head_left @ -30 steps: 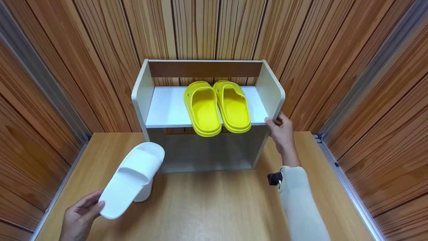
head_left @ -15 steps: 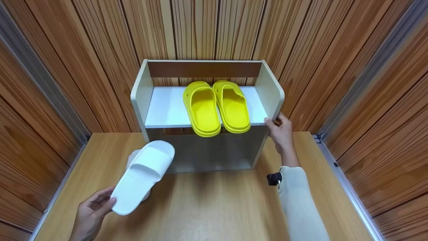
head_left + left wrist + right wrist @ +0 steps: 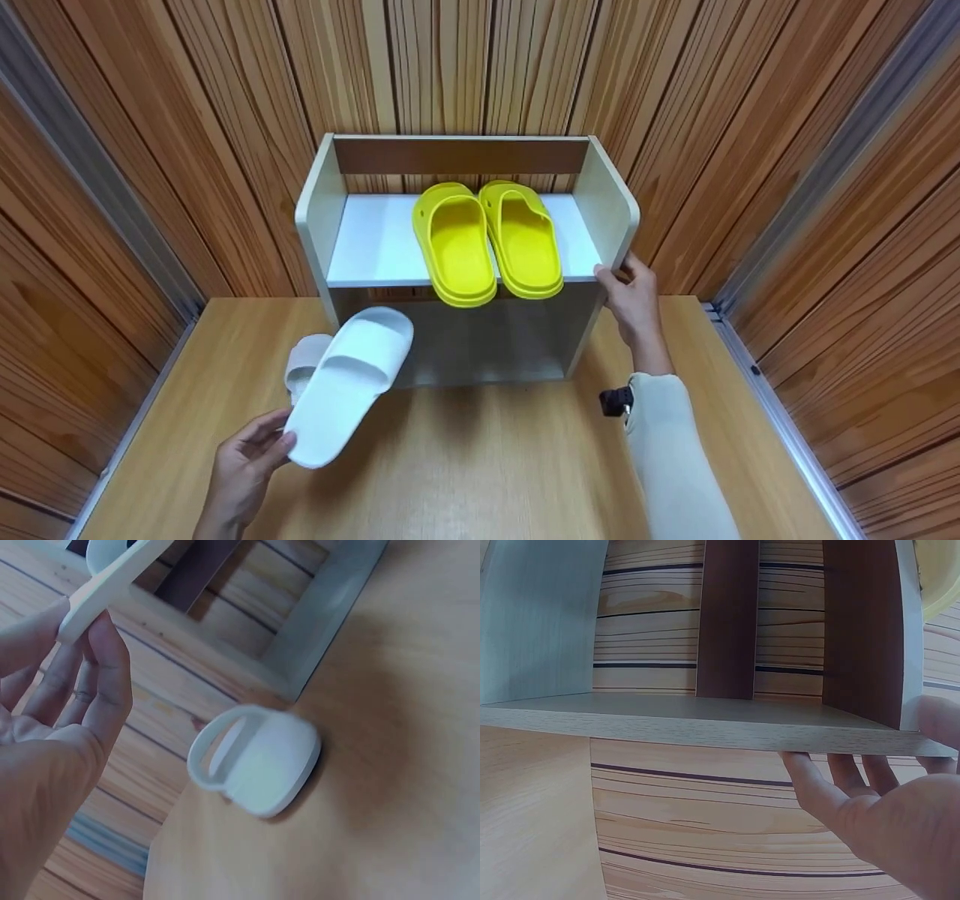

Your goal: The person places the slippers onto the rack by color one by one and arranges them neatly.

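Observation:
My left hand (image 3: 244, 472) pinches a white slide slipper (image 3: 330, 412) by its heel end, thumb on top. The slipper is held tilted above the floor, its toe in front of the rack's lower left side. Partly behind it, a second white slipper (image 3: 306, 354) stands on the floor; the left wrist view shows this other slipper (image 3: 277, 765) beside the rack. With my right hand (image 3: 634, 300) I grip the right side panel of the small shoe rack (image 3: 611, 202), thumb at the shelf's front corner, fingers (image 3: 806, 776) against the panel's outer face. A pair of yellow clogs (image 3: 461, 255) sits on the top shelf.
Below the top shelf the rack has a lower compartment (image 3: 465, 337). Wood-plank walls (image 3: 442, 67) rise behind and on both sides. Metal rails (image 3: 780, 420) edge the wooden floor (image 3: 480, 472). A small black device (image 3: 616, 401) is on the right wrist.
My left hand has carried the white slipper rightward and slightly up toward the rack, uncovering more of the second white slipper behind it. The right hand has stayed on the rack.

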`<state>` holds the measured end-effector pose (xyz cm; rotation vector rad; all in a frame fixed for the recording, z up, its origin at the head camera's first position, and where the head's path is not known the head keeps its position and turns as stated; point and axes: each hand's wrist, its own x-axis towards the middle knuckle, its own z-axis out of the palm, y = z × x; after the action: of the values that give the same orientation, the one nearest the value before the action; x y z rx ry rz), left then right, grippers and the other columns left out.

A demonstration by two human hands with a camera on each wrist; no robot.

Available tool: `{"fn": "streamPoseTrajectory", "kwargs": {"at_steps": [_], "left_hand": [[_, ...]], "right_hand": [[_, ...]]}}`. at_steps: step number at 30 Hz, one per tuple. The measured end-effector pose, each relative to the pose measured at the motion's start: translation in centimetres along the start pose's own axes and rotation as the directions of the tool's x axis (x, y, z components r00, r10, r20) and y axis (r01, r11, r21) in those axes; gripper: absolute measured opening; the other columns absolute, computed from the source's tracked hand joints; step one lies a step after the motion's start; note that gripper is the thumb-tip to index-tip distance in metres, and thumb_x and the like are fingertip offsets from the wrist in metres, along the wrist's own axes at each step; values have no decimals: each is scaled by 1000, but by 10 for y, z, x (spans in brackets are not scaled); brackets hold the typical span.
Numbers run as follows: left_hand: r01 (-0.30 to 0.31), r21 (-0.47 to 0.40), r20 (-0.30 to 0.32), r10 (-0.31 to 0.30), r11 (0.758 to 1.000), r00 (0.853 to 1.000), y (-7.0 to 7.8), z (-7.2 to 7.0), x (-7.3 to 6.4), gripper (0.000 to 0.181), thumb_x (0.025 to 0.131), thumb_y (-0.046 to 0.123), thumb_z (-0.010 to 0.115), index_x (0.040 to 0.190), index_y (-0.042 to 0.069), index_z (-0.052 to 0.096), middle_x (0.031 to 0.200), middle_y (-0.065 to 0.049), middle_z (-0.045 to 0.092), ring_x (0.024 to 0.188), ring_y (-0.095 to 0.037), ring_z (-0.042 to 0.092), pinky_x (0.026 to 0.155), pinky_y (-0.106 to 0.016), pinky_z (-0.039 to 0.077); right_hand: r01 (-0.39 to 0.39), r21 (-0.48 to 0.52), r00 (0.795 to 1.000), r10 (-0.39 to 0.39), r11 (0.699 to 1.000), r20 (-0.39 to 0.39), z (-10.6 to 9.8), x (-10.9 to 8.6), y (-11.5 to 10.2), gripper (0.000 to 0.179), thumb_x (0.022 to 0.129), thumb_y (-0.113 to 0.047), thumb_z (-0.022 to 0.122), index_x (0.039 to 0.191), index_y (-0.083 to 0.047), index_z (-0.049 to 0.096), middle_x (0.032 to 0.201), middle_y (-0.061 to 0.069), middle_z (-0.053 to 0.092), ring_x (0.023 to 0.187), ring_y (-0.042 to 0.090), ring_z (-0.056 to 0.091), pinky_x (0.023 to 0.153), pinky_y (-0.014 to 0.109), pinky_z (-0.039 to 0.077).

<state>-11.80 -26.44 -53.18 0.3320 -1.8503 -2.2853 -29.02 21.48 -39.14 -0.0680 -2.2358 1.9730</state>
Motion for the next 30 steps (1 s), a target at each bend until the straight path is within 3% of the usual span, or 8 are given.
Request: {"fn": "streamPoseTrajectory", "kwargs": {"at_steps": [6, 12, 19, 22, 26, 30], "left_hand": [[39, -42, 1, -39, 998, 999, -5, 17, 4, 32, 89, -10, 70, 117, 7, 71, 104, 0, 73, 90, -17, 70, 75, -34, 61], [16, -124, 35, -12, 992, 999, -15, 31, 8, 34, 92, -13, 65, 121, 2, 69, 104, 1, 74, 88, -14, 71, 69, -32, 60], [157, -98, -54, -163, 983, 985, -21, 52, 17, 41, 94, -9, 64, 134, -4, 58, 107, -1, 72, 92, -15, 71, 78, -34, 60], [201, -77, -61, -205, 977, 977, -22, 61, 22, 47, 96, -5, 64, 141, -4, 52, 113, -3, 70, 94, -14, 71, 79, -32, 59], [231, -61, -47, -234, 971, 971, -29, 68, 30, 50, 98, -3, 61, 146, -1, 47, 126, -8, 65, 96, -13, 68, 81, -30, 56], [231, -74, -46, -235, 970, 971, -38, 75, 37, 49, 99, -6, 57, 146, -1, 47, 127, -9, 63, 92, -15, 66, 77, -30, 55]], "right_hand": [[-5, -6, 1000, 5, 1000, -1, 0, -1, 0, 62, 103, -18, 59, 159, -14, 32, 159, 12, 36, 138, 37, 42, 109, 56, 38], [10, -2, 1000, -10, 1000, 3, 0, -1, -2, 60, 103, -16, 58, 158, -11, 33, 156, 17, 38, 136, 39, 43, 107, 59, 39], [3, -5, 1000, -3, 1000, 7, 1, 0, 1, 61, 103, -17, 58, 158, -11, 33, 157, 16, 37, 137, 38, 43, 109, 58, 38], [-1, -11, 1000, 1, 1000, 2, 0, 1, 0, 61, 103, -18, 58, 158, -10, 33, 157, 16, 37, 136, 38, 43, 109, 57, 38], [-14, -20, 1000, 13, 1000, -13, -1, -1, -1, 60, 103, -20, 59, 157, -11, 35, 157, 15, 38, 136, 37, 44, 109, 54, 40], [-15, -22, 1000, 14, 1000, -13, 0, -1, -1, 60, 103, -21, 60, 157, -11, 35, 157, 13, 38, 136, 36, 44, 109, 54, 40]]}}
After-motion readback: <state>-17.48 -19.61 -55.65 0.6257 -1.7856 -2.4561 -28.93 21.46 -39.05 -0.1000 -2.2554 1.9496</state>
